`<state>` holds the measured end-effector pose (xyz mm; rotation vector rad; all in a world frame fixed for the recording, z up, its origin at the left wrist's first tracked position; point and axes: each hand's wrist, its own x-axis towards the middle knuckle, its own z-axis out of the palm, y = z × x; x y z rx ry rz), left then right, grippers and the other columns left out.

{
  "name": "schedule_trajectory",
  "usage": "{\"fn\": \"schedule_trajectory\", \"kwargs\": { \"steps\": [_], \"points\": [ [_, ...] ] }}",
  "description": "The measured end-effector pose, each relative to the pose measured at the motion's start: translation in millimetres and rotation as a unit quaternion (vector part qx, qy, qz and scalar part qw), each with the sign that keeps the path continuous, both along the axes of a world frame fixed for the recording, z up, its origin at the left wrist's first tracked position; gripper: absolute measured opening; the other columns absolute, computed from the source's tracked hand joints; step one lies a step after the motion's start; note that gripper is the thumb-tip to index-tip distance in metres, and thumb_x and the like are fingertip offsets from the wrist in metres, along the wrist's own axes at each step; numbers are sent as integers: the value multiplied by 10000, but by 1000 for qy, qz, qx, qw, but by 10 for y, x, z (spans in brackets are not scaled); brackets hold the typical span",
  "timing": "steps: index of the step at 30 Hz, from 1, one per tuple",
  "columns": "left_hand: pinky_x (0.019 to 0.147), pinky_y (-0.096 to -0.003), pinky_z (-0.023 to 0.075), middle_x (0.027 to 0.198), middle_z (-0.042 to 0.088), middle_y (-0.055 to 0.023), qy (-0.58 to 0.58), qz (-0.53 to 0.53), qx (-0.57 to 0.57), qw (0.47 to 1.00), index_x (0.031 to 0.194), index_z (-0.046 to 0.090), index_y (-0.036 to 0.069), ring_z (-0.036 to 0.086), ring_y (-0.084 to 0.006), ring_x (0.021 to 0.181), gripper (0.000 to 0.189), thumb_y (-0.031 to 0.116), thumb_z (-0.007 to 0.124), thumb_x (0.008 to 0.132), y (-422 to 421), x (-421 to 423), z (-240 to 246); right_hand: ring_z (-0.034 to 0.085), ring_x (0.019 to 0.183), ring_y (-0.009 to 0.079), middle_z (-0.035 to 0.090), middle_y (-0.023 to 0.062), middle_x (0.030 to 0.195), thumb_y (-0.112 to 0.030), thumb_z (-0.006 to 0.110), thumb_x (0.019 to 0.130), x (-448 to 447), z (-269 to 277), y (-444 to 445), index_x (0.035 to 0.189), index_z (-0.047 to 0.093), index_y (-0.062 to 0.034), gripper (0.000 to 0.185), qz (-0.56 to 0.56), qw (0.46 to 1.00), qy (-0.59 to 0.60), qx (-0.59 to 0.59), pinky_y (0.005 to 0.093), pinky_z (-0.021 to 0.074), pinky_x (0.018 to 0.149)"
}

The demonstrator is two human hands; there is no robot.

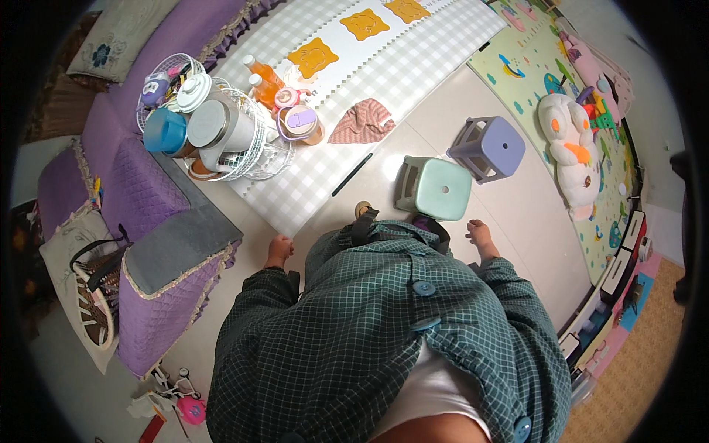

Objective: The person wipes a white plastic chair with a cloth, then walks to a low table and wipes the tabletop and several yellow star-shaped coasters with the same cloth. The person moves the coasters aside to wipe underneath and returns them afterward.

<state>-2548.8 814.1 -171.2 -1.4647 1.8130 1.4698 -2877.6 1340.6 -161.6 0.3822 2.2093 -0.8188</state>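
Observation:
My left hand (281, 251) hangs at my side by the near corner of a table with a checked tablecloth (277, 205). Its fingers curl inward and the palm is hidden; whether it touches the cloth's corner I cannot tell. On the other side, my right hand (481, 238) hangs with loosely bent fingers, nothing visible in it. Nearest to it stands a pale green plastic stool (437, 180). Behind that is a purple-grey plastic stool (501, 145). A crumpled pink cloth (360, 124) lies along the table's edge.
White wire baskets (260, 130) on the table hold a grey-lidded jug (207, 124) and a blue container (165, 130). Beside them are orange bottles (266, 83) and a lilac-lidded cup (303, 124). A purple sofa (160, 321) stands left. A plush toy (570, 149) lies on a play mat (515, 61).

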Motion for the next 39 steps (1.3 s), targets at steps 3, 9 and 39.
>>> {"fn": "schedule_trajectory", "kwargs": {
  "steps": [3, 9, 39],
  "points": [
    [499, -385, 424, 685, 580, -138, -4, 15, -18, 1000, 856, 565, -16, 545, -213, 556, 160, 138, 521, 861, -12, 48, 28, 665, 683, 231, 654, 150, 895, -248, 537, 853, 4, -94, 47, 1212, 530, -3, 435, -12, 1000, -18, 7, 326, 498, 535],
    [482, -362, 425, 672, 572, -114, 53, 30, -15, 998, 853, 573, 4, 536, -204, 540, 142, 137, 524, 864, 9, -105, -57, 662, 725, 230, 632, 94, 940, -271, 557, 858, 50, -197, 117, 1221, 525, -56, 423, 1, 998, -63, 20, 351, 499, 561],
    [564, -338, 498, 669, 633, -108, 20, 43, -61, 997, 823, 614, 1, 618, -202, 576, 223, 216, 558, 813, 411, -1763, 234, 570, 963, 357, 591, 176, 1057, -174, 497, 859, -2459, 208, -2377, 1134, 573, -65, 306, 584, 791, 153, -94, 419, 463, 845]
  ]
}}
